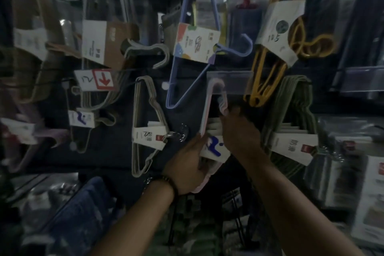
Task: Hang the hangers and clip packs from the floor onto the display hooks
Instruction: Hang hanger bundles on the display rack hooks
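A pack of pink hangers (207, 110) with a white and blue label hangs upright in front of the dark display wall, its top end behind a clear price strip (229, 82). My left hand (187, 166) grips the pack's lower part by the label. My right hand (239, 133) grips the pack's right side just under the top bend. The hook that carries the pack is hidden behind the strip.
Other hanger packs hang around it: beige (148, 127) to the left, blue (191, 56) above, yellow (270, 52) upper right, green (291, 122) to the right. A red arrow tag (94, 80) sits at the left. Jeans and packaged goods lie below.
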`<state>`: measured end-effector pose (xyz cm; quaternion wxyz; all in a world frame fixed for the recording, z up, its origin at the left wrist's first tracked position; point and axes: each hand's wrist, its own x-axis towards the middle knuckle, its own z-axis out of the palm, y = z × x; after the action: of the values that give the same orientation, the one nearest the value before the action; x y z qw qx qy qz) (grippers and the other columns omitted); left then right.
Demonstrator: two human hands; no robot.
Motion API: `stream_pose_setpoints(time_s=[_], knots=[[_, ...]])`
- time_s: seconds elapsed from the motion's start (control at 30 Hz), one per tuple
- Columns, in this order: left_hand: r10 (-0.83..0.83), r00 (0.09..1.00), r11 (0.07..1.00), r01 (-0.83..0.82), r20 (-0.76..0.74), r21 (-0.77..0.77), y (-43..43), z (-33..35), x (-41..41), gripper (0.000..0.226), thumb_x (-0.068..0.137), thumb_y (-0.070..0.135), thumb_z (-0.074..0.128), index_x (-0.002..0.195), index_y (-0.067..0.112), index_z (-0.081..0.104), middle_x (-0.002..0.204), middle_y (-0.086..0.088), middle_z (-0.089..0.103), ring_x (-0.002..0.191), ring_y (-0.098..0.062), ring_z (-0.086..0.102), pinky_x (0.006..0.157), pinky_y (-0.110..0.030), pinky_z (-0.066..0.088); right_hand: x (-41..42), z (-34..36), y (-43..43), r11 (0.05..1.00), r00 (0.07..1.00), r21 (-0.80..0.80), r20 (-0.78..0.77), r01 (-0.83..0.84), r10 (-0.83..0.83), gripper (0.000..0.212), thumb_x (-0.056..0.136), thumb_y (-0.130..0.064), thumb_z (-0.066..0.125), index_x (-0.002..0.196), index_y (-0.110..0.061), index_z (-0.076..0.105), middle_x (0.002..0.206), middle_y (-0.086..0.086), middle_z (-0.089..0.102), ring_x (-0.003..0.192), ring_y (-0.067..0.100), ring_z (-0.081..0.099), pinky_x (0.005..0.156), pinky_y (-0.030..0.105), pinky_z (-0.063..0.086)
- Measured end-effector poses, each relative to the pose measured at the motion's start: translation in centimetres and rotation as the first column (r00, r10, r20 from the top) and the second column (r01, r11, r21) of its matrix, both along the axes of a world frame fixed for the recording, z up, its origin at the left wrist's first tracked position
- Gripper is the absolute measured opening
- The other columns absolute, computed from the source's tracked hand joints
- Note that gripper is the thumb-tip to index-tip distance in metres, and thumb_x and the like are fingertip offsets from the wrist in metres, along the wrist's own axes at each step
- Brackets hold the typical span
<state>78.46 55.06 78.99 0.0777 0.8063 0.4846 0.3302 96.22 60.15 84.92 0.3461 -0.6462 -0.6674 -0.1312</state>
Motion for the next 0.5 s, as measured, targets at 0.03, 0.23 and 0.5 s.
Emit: stream_pose_setpoints(time_s=[0.03,0.23,0.5], knots=[[0.013,1.0,1.0,-0.013,0.019,0.012,-0.7,-0.4,-0.1,0.071,0.101,0.033,0.064,0.163,0.034,0.029,0.167,0.01,0.034,0.152,-0.008,0.035,0.124,-0.033,0.035,0.0,-0.7,-0.6,1.0,0.998,0.014,-0.06,0.003,-0.002,0.043,0.106,-0.041,0.047,0.135,-0.01,0.04,0.123,0.015,0.06,0.096,0.034,0.069,0.062,0.036,0.047],[0.255,0.964,0.967,-0.251,0.08,-0.048,-9.5,-4.1,-3.8,0.04,0.096,0.037,0.065,0.135,0.04,0.058,0.134,0.016,0.057,0.122,-0.008,0.058,0.102,-0.034,0.053,-4.1,-6.8,-8.3,0.966,0.939,0.212,-0.276,-0.151,0.207,0.041,0.092,-0.031,0.069,0.123,-0.016,0.049,0.125,0.015,0.05,0.109,0.04,0.054,0.082,0.047,0.054],[0.458,0.879,0.767,-0.465,-0.13,-0.442,-27.7,-17.1,-17.3,0.016,0.099,0.051,0.052,0.1,0.04,0.063,0.089,0.008,0.068,0.07,-0.007,0.059,0.067,-0.033,0.057,-18.3,-18.2,-21.6,0.58,0.666,-0.339,-0.26,-0.741,0.699,0.009,0.1,-0.028,0.057,0.092,-0.024,0.057,0.081,0.003,0.063,0.072,0.029,0.061,0.062,0.045,0.049]])
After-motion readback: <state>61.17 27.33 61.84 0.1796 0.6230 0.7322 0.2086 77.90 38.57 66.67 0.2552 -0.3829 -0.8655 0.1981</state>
